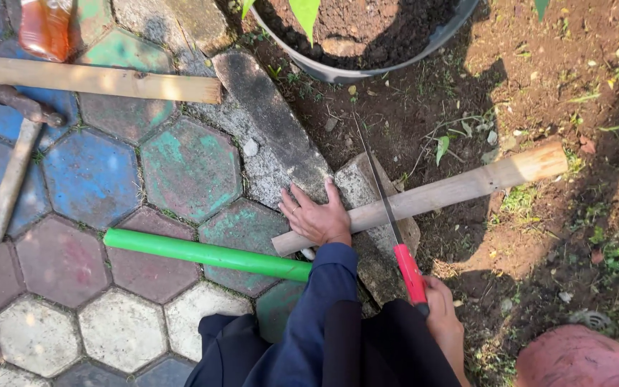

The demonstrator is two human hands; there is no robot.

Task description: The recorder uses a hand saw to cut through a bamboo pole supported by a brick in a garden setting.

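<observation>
My left hand (316, 216) presses flat on a long wooden stick (460, 188) that lies across a grey kerb stone (281, 143), its far end out over bare soil. My right hand (440, 315) grips the red handle of a hand saw (408, 269). The saw's thin blade (375, 179) crosses the stick just right of my left hand, its edge resting on the wood. A green pipe (202, 252) lies on the paving under my left forearm.
On the coloured hexagonal paving at left lie a hammer (14, 161) and a wooden slat (94, 79). An orange bottle (44, 27) stands at top left. A dark pot of soil (367, 43) sits at top. A reddish pot rim (582, 358) shows at bottom right.
</observation>
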